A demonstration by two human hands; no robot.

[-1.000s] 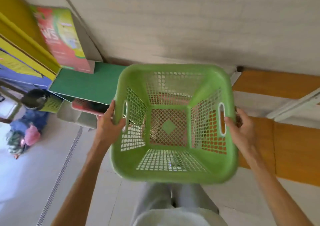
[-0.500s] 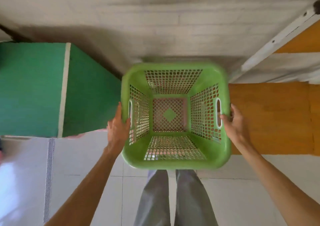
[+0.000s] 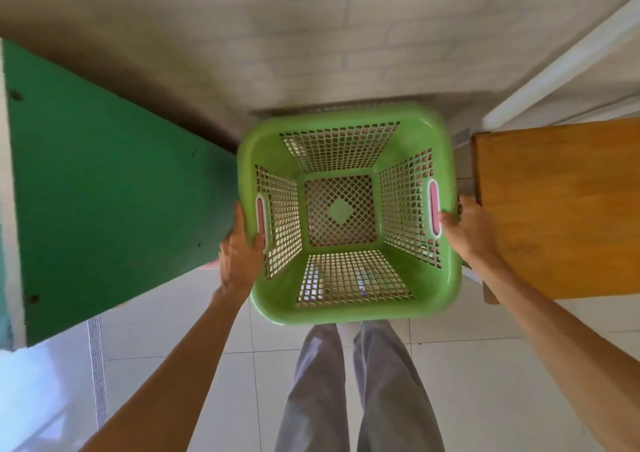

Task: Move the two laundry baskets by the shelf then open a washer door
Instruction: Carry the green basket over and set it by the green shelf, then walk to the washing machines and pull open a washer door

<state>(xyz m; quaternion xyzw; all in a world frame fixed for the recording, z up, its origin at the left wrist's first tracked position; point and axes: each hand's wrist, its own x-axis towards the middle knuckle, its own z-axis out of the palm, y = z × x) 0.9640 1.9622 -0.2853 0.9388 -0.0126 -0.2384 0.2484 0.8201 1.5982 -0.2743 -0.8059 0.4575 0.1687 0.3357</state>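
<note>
An empty light-green mesh laundry basket (image 3: 349, 307) is upright in the middle of the head view, in the gap between a green shelf top (image 3: 114, 202) and a wooden table (image 3: 561, 205), close to the white brick wall. My left hand (image 3: 240, 254) grips its left rim at the handle slot. My right hand (image 3: 467, 229) grips the right rim at the other slot. Pink shows through both slots and the mesh, perhaps a second basket underneath. No washer is in view.
White floor tiles (image 3: 485, 365) lie below, with my grey-trousered legs (image 3: 356, 392) just behind the basket. A white frame bar (image 3: 561, 60) slants along the wall at upper right. A floor drain strip (image 3: 97, 365) runs at lower left.
The view swung right and down; the poster and clothes at left have left the frame. The basket, held in both hands, has come lower into the gap between shelf and table.
</note>
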